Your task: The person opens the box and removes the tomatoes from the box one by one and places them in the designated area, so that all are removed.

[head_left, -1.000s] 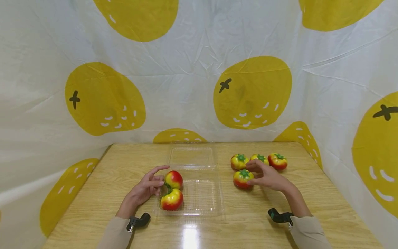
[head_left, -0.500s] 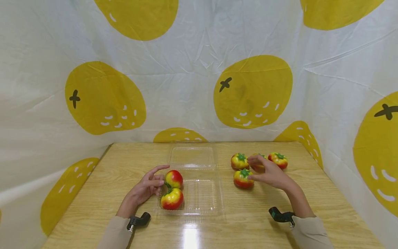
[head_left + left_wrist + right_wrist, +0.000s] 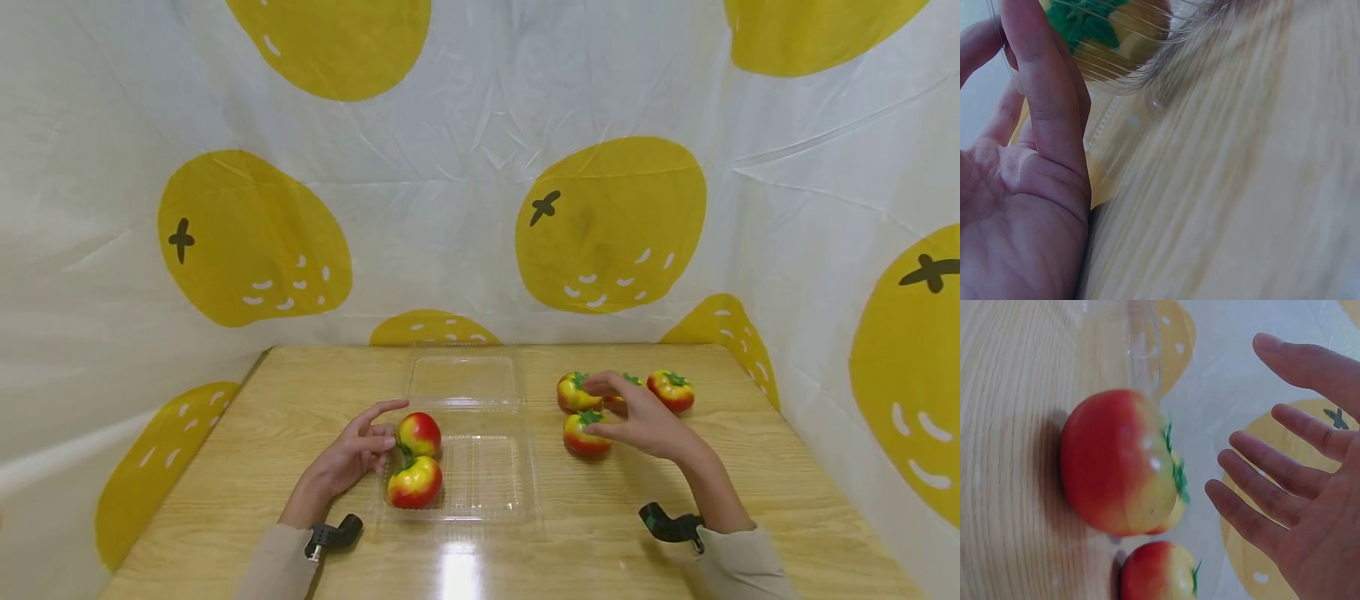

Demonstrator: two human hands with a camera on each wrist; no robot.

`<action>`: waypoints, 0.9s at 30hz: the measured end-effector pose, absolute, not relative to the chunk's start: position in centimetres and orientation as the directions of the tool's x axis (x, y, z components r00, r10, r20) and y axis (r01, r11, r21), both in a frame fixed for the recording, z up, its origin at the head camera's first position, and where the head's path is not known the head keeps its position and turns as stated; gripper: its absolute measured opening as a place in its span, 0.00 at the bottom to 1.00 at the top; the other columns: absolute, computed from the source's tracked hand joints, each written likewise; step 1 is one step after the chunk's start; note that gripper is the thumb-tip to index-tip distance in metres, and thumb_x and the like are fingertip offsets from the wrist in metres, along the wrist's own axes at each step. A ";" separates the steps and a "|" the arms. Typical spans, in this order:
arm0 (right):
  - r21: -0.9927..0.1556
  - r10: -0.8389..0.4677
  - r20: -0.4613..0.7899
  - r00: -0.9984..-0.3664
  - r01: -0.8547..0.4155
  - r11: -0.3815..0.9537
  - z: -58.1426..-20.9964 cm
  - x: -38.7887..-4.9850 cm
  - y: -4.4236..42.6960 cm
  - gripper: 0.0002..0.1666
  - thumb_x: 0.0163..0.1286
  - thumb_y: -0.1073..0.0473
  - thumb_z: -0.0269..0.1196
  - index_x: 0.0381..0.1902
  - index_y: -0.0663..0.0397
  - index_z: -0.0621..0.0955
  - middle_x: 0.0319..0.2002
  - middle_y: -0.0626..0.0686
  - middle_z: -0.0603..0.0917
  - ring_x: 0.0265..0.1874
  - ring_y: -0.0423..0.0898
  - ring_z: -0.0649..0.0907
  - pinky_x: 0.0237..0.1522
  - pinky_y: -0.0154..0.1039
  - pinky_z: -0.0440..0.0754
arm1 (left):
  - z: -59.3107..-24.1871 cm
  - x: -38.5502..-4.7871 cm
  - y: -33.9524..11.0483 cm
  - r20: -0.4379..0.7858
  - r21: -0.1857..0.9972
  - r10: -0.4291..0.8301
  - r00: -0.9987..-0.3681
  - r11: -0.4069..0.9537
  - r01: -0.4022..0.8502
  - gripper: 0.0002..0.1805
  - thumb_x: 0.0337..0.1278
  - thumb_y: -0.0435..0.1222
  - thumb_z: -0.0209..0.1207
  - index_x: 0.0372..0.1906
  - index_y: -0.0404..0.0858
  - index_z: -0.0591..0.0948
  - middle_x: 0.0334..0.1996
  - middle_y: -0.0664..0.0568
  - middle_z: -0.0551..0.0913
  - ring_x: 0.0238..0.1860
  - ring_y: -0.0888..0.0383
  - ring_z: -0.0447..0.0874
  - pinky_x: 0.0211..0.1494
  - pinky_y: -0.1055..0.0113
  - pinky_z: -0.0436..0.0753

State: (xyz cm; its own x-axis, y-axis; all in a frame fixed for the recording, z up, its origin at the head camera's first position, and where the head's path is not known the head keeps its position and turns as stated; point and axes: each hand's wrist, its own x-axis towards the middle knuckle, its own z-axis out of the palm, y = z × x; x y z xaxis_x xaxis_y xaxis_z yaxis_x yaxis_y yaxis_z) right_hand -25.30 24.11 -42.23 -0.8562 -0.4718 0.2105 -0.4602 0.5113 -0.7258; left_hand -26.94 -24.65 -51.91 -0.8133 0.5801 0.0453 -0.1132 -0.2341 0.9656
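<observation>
While the foremost loose tomato-like fruit (image 3: 581,443), on the table's (image 3: 592,550) right half before three others (image 3: 670,392), is overhung by the right hand (image 3: 651,422), its fingers extended and gripping nothing, two more (image 3: 415,483) are held inside an open clear container (image 3: 483,473), at whose left edge the left hand (image 3: 351,456) is placed, any pinch being impossible to tell.

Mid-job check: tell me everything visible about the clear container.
The container looks like thin, ribbed, transparent plastic. It sits on the wooden table, its lid open and folded back toward the far side. Two red-and-yellow fruits lie inside at the left, with open space to their right. The left hand touches its left edge, seemingly pinching it.
</observation>
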 end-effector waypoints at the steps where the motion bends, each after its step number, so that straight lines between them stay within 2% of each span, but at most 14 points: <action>1: -0.720 -0.475 0.213 -0.854 -0.466 0.515 -42.1 -25.3 23.9 0.34 0.66 0.56 0.73 0.64 0.63 0.73 0.63 0.65 0.79 0.63 0.67 0.78 0.66 0.64 0.76 | -51.9 -26.9 -24.6 0.044 0.965 0.579 -0.814 -0.234 -0.115 0.34 0.73 0.26 0.51 0.79 0.41 0.59 0.32 0.56 0.82 0.22 0.65 0.82 0.31 0.74 0.86; 4: -0.701 -0.493 0.214 -0.843 -0.484 0.524 -41.9 -25.3 23.3 0.34 0.66 0.55 0.73 0.65 0.60 0.73 0.63 0.63 0.80 0.62 0.65 0.80 0.64 0.61 0.79 | -51.9 -26.9 -24.6 0.038 0.964 0.577 -0.816 -0.235 -0.121 0.34 0.73 0.25 0.51 0.79 0.42 0.60 0.32 0.56 0.82 0.23 0.65 0.82 0.31 0.73 0.86; 9: -0.704 -0.525 0.211 -0.824 -0.501 0.503 -41.3 -25.6 22.1 0.36 0.65 0.59 0.74 0.67 0.61 0.73 0.65 0.64 0.79 0.62 0.68 0.80 0.62 0.64 0.80 | -51.9 -26.9 -24.6 0.060 0.965 0.584 -0.809 -0.242 -0.103 0.34 0.73 0.25 0.50 0.79 0.41 0.60 0.32 0.56 0.82 0.23 0.65 0.83 0.31 0.73 0.85; 15: -0.672 -0.552 0.195 -0.811 -0.520 0.527 -39.9 -26.0 20.3 0.37 0.65 0.54 0.74 0.68 0.57 0.73 0.65 0.60 0.80 0.64 0.64 0.80 0.63 0.62 0.81 | -51.9 -27.0 -24.6 0.067 0.962 0.585 -0.808 -0.253 -0.103 0.33 0.73 0.24 0.50 0.79 0.42 0.60 0.33 0.56 0.82 0.22 0.65 0.83 0.31 0.73 0.86; 21: -0.614 -0.605 0.254 -0.755 -0.609 0.503 -38.7 -26.5 18.0 0.36 0.63 0.57 0.76 0.66 0.60 0.75 0.62 0.60 0.82 0.62 0.60 0.82 0.61 0.59 0.83 | -51.9 -27.0 -24.6 0.073 0.959 0.591 -0.804 -0.262 -0.106 0.34 0.73 0.23 0.49 0.79 0.41 0.59 0.33 0.56 0.82 0.23 0.65 0.83 0.31 0.73 0.87; 27: -0.590 -0.659 0.245 -0.711 -0.649 0.481 -38.0 -26.8 15.7 0.37 0.62 0.58 0.76 0.66 0.59 0.75 0.63 0.59 0.82 0.61 0.58 0.83 0.61 0.57 0.84 | -51.9 -26.9 -24.6 0.078 0.954 0.600 -0.796 -0.275 -0.114 0.33 0.73 0.23 0.49 0.79 0.42 0.60 0.33 0.57 0.83 0.24 0.65 0.84 0.32 0.73 0.87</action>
